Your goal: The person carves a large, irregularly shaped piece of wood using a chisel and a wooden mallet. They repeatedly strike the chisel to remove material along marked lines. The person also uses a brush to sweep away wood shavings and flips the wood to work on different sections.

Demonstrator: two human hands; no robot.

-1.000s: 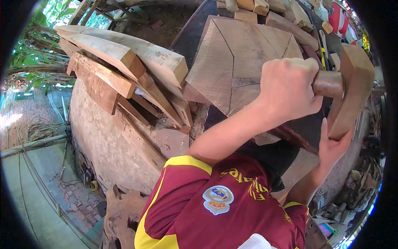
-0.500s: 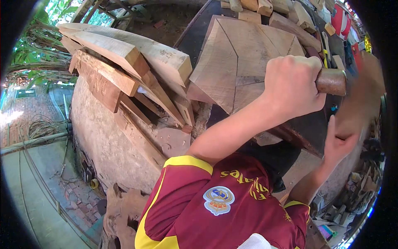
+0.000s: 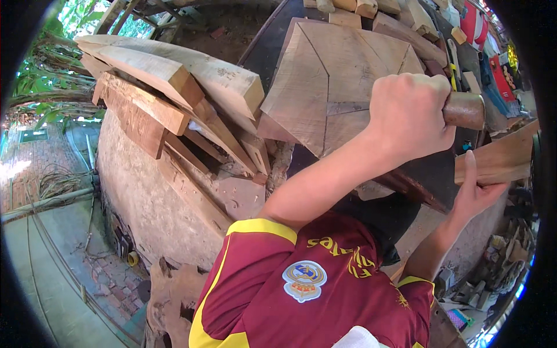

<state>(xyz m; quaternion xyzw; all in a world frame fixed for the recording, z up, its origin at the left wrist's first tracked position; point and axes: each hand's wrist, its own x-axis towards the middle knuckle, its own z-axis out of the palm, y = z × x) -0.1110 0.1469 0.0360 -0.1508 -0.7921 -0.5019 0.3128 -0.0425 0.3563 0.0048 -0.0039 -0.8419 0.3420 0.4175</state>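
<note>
My left hand [image 3: 411, 116] is a closed fist round a thick, brown, cylindrical handle [image 3: 466, 111]. One blunt end sticks out to the right of the fist; the rest is hidden by my fingers and cannot be identified. Below the fist lies a large, pale, flat wooden panel [image 3: 301, 87] with dark lines across it. At the right, my right hand [image 3: 478, 196] is closed on a brown piece of wood [image 3: 503, 155], thumb up along its near face. That wood lies slantwise, apart from the handle's end.
Long, thick timber pieces [image 3: 168, 87] lean in a pile at the left. Wood blocks [image 3: 409, 43] crowd the far side of the dark bench top [image 3: 432, 177]. A yellow-and-black tool [image 3: 453, 66] and a red object [image 3: 502, 78] lie at the far right.
The wood in my right hand was blurred and pointing steeply upward; now it is lower and closer to level. My left fist has stayed nearly in place.
</note>
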